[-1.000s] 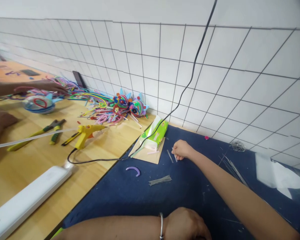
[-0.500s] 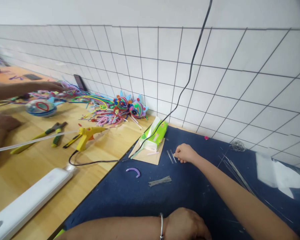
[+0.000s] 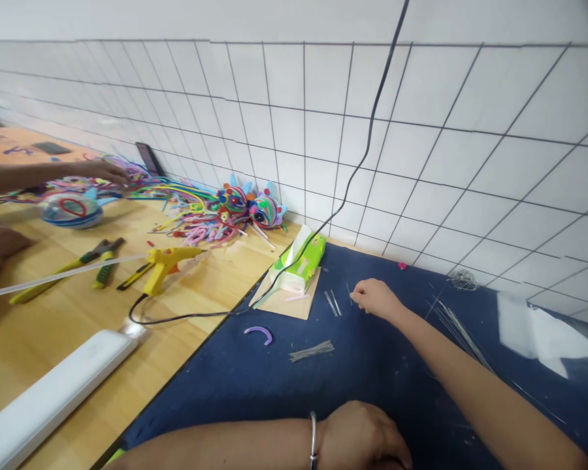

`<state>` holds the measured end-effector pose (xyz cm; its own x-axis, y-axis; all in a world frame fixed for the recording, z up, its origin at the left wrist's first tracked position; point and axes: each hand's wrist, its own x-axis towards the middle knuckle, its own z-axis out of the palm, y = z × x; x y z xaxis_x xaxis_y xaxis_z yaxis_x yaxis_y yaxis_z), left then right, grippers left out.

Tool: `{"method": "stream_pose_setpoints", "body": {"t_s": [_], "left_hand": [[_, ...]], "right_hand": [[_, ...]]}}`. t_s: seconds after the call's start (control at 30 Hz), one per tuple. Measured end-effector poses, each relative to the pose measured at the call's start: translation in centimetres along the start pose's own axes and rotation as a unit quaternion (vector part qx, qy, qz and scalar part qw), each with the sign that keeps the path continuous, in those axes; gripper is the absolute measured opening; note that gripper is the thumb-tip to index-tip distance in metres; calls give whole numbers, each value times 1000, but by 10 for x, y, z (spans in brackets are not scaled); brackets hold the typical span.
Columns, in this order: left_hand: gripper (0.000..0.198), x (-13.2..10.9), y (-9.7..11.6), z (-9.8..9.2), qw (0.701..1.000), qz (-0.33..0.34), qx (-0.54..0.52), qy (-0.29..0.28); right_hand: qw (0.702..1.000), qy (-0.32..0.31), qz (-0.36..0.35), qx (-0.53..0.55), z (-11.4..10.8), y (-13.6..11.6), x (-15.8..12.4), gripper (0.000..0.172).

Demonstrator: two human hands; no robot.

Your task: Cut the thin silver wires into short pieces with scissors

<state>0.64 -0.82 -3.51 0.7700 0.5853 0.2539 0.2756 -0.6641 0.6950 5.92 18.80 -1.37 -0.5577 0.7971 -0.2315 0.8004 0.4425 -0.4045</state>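
My right hand point(image 3: 374, 298) reaches out over the dark blue mat, thumb and finger pinched on a short thin piece of wire point(image 3: 350, 294). Just left of it, a few short wires point(image 3: 332, 303) lie side by side on the mat. A bundle of short wires point(image 3: 311, 351) sits nearer to me. My left hand point(image 3: 361, 433), with a silver bangle at its wrist, rests curled at the bottom edge; its fingers point away and down, so their contents are hidden. Left of the bundle lies a purple curved piece point(image 3: 259, 335).
A tissue pack point(image 3: 301, 264) stands on a brown sheet by a black cable. Longer wires point(image 3: 463, 333), a wire tangle point(image 3: 463, 280) and clear plastic point(image 3: 517, 326) lie right. On the wooden table are a yellow glue gun point(image 3: 164, 264), pliers point(image 3: 106, 261) and another person's hand point(image 3: 100, 172).
My right hand has moved slightly right, away from the short wires, with one piece in its pinch. My left hand stays curled. The whole view has shifted a little.
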Motion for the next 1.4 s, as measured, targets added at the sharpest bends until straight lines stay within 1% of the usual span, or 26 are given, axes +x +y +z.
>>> {"method": "stream_pose_setpoints", "body": {"t_s": [0.1,0.27,0.37,0.43,0.53,0.67,0.8,0.87,0.97,1.13,1.23,1.4], "left_hand": [[10,1,4,-2,1000,-8,-9,1],[12,4,12,-4,999,-29,-16,9],[11,6,16,-4,999,-39,-23,6],[11,8,18,-4,998,-53,-23,2],[11,11,21,-3,997,-75,-27,-5],[11,12,22,-1,995,-89,-36,-11],[11,12,22,0,995,-92,-44,-15],[11,12,23,0,995,-92,-47,-18],[11,12,25,-2,995,-89,-51,-21],[10,10,27,-2,995,-82,-49,-17],[9,7,26,0,996,-78,-43,-17],[9,3,26,1,997,-71,-39,-12]], "right_hand": [[998,41,40,-21,-19,34,-25,26],[982,101,152,-51,-53,111,-81,28],[971,114,205,-53,-59,144,-105,28],[967,118,220,-48,-55,153,-110,25],[963,137,228,-50,-41,149,-105,24],[953,161,245,-72,-22,129,-92,33],[947,161,262,-89,-14,115,-88,27],[946,153,272,-90,-13,113,-89,25],[943,138,292,-83,-13,113,-93,29],[937,120,325,-44,-16,111,-98,30],[935,104,340,1,-20,107,-101,30],[933,47,337,113,-26,104,-110,29]]}}
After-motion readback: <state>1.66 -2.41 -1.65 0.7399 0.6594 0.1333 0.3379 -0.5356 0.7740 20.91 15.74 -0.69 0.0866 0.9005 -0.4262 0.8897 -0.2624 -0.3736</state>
